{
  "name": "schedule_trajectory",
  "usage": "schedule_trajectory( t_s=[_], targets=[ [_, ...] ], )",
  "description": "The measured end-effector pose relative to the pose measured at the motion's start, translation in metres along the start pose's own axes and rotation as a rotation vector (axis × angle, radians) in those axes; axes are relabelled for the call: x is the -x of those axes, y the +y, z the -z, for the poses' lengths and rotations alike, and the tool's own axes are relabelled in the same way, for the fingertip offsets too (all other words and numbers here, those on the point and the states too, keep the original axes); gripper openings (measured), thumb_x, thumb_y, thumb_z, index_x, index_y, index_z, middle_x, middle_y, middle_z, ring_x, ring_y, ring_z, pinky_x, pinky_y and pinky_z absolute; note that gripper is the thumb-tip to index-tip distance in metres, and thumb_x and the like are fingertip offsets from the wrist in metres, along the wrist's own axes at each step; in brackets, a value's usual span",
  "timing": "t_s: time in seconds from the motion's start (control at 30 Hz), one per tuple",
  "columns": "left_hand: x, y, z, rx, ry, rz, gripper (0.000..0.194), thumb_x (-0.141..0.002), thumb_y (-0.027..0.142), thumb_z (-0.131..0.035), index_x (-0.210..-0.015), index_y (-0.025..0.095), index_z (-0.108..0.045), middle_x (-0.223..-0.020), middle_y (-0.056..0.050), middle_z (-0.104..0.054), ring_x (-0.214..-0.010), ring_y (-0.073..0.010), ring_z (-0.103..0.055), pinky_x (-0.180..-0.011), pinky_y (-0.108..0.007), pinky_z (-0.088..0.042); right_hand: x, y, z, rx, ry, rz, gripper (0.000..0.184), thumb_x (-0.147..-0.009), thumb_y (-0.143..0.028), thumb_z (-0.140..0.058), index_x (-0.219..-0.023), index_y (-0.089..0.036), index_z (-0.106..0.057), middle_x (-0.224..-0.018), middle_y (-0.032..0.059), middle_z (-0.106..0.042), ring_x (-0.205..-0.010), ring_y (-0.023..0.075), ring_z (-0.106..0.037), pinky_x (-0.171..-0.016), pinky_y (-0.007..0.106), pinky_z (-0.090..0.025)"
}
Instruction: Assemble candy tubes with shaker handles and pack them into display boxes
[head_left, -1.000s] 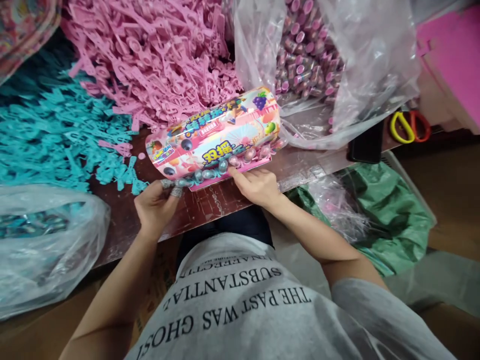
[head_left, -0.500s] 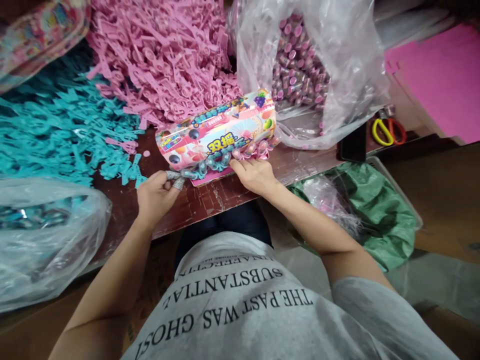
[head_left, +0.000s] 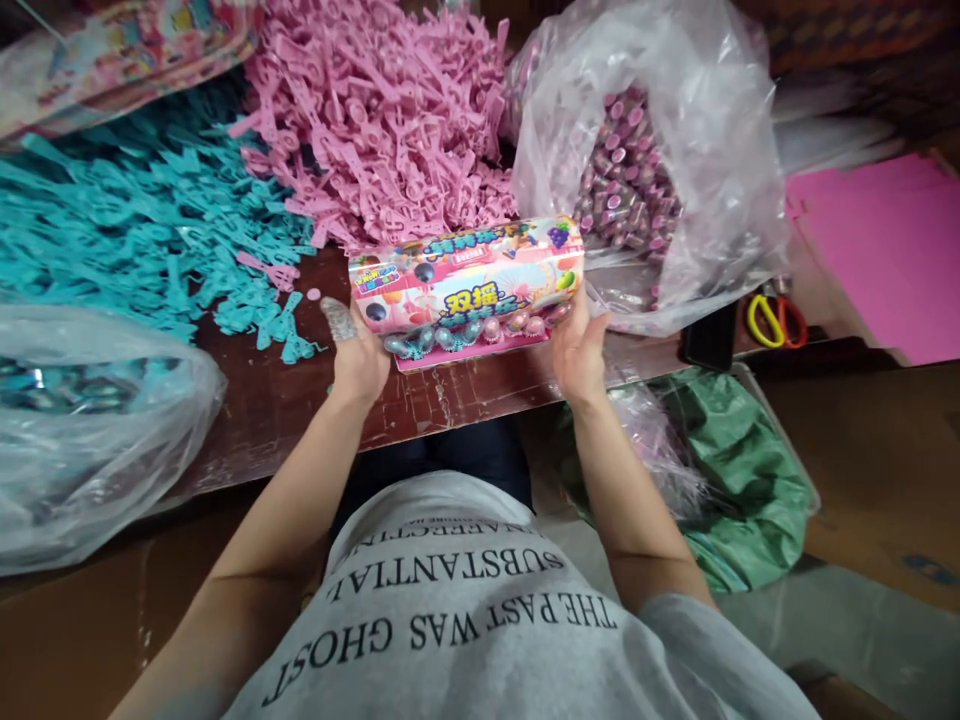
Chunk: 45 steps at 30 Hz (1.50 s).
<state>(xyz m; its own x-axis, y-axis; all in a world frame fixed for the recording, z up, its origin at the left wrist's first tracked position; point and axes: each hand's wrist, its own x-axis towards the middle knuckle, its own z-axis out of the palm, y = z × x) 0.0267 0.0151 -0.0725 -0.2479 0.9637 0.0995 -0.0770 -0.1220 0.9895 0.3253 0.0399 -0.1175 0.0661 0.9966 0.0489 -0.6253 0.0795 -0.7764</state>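
Observation:
A printed candy display box (head_left: pixel 465 275) with fruit pictures lies on the table's front part, held between my two hands. Along its front lower edge sits a row of several small teal and pink candy pieces (head_left: pixel 469 333), above a pink base strip. My left hand (head_left: pixel 360 365) presses on the box's left end, its taped thumb sticking up and its other fingers partly hidden. At the right end, my right hand (head_left: pixel 581 355) grips with the palm turned inward; some fingers are behind the box.
Behind the box rise heaps of teal plastic pieces (head_left: pixel 150 230) and pink plastic pieces (head_left: pixel 382 110). A clear bag (head_left: pixel 720 150) holds pink-capped tubes; another bag (head_left: pixel 112 480) is at left. Scissors (head_left: pixel 766 320), a dark phone (head_left: pixel 709 340) and pink sheets (head_left: pixel 877 250) lie right.
My hands have shifted from the candy row along the front edge to the box's two ends. The box now sits a little straighter; the whole view has shifted slightly.

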Motion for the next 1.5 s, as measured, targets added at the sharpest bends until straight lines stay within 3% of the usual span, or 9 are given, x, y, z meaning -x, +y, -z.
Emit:
schedule_trajectory(
  t_s=[0.1, 0.23, 0.4, 0.63, 0.8, 0.93, 1.33, 1.43, 1.5],
  targets=[
    [-0.001, 0.002, 0.002, -0.041, 0.028, -0.018, 0.086, -0.094, 0.095, -0.025, -0.14, 0.031, -0.061, -0.161, -0.008, -0.058, -0.152, -0.0286, -0.054, -0.127, -0.052, -0.046, 0.0, -0.008, 0.009, 0.611, -0.112, 0.144, 0.08, -0.109, -0.066, 0.001, -0.172, -0.029, -0.032, -0.179, 0.0085, -0.031, -0.165, 0.0243, -0.032, -0.131, 0.061, -0.033],
    [0.008, 0.011, 0.035, -0.355, 0.222, -0.216, 0.062, -0.09, 0.076, -0.07, -0.127, 0.027, -0.066, -0.135, -0.009, -0.073, -0.125, -0.0254, -0.072, -0.108, -0.043, -0.059, -0.014, -0.047, 0.027, 1.036, -0.109, 0.386, 0.062, -0.105, -0.072, -0.046, -0.151, -0.032, -0.06, -0.154, 0.0124, -0.062, -0.138, 0.0286, -0.064, -0.115, 0.056, -0.054],
    [0.022, 0.021, 0.052, -0.626, -0.051, -0.228, 0.027, -0.092, 0.047, -0.08, -0.101, 0.023, -0.075, -0.1, -0.004, -0.079, -0.094, -0.0215, -0.076, -0.09, -0.036, -0.062, -0.036, -0.074, 0.025, 1.028, -0.274, 0.36, 0.034, -0.09, -0.059, -0.081, -0.099, -0.026, -0.077, -0.092, 0.0022, -0.077, -0.084, 0.0206, -0.074, -0.085, 0.04, -0.064],
    [0.01, 0.028, 0.059, -0.817, -0.222, -0.232, 0.015, -0.087, 0.034, -0.078, -0.097, 0.023, -0.078, -0.097, -0.005, -0.081, -0.092, -0.0236, -0.075, -0.09, -0.038, -0.061, -0.045, -0.075, 0.038, 1.012, -0.358, 0.307, 0.032, -0.088, -0.055, -0.085, -0.092, -0.024, -0.078, -0.088, 0.0032, -0.079, -0.081, 0.0207, -0.075, -0.076, 0.037, -0.063],
    [0.008, 0.028, 0.059, -0.763, -0.172, -0.265, 0.018, -0.09, 0.038, -0.074, -0.102, 0.025, -0.075, -0.1, -0.004, -0.08, -0.09, -0.0222, -0.075, -0.086, -0.036, -0.062, -0.038, -0.067, 0.039, 0.963, -0.359, 0.224, 0.021, -0.089, -0.043, -0.082, -0.089, -0.023, -0.079, -0.084, 0.002, -0.078, -0.077, 0.0184, -0.075, -0.074, 0.033, -0.063],
    [0.011, 0.019, 0.061, -0.786, -0.165, -0.258, 0.017, -0.088, 0.038, -0.077, -0.1, 0.026, -0.074, -0.1, -0.005, -0.078, -0.09, -0.0235, -0.073, -0.084, -0.037, -0.061, -0.034, -0.063, 0.042, 0.921, -0.363, 0.206, 0.021, -0.088, -0.042, -0.081, -0.093, -0.022, -0.078, -0.087, 0.0025, -0.079, -0.078, 0.0191, -0.075, -0.075, 0.035, -0.063],
    [0.016, -0.014, 0.067, -1.136, -0.2, -0.391, 0.02, -0.09, 0.035, -0.066, -0.075, 0.023, -0.064, -0.087, -0.01, -0.071, -0.092, -0.0308, -0.063, -0.087, -0.048, -0.049, -0.036, -0.045, 0.054, 1.305, -0.472, 0.437, 0.027, -0.102, -0.048, -0.063, -0.095, -0.024, -0.072, -0.099, 0.0087, -0.072, -0.097, 0.0266, -0.071, -0.09, 0.047, -0.06],
    [0.013, -0.003, 0.082, -1.019, -0.226, -0.343, 0.016, -0.093, 0.036, -0.066, -0.101, 0.023, -0.07, -0.109, -0.011, -0.074, -0.107, -0.0295, -0.068, -0.094, -0.045, -0.054, -0.031, -0.06, 0.062, 1.259, -0.456, 0.446, 0.038, -0.101, -0.052, -0.066, -0.128, -0.026, -0.069, -0.134, 0.0144, -0.069, -0.125, 0.0304, -0.068, -0.1, 0.049, -0.059],
    [0.005, 0.014, 0.087, -0.921, -0.099, -0.357, 0.035, -0.097, 0.041, -0.064, -0.127, 0.022, -0.066, -0.134, -0.014, -0.07, -0.124, -0.0283, -0.066, -0.101, -0.043, -0.055, -0.031, -0.071, 0.061, 1.263, -0.483, 0.454, 0.077, -0.097, -0.062, -0.068, -0.161, -0.03, -0.043, -0.165, 0.0175, -0.047, -0.148, 0.0341, -0.054, -0.107, 0.052, -0.058]
  ],
)
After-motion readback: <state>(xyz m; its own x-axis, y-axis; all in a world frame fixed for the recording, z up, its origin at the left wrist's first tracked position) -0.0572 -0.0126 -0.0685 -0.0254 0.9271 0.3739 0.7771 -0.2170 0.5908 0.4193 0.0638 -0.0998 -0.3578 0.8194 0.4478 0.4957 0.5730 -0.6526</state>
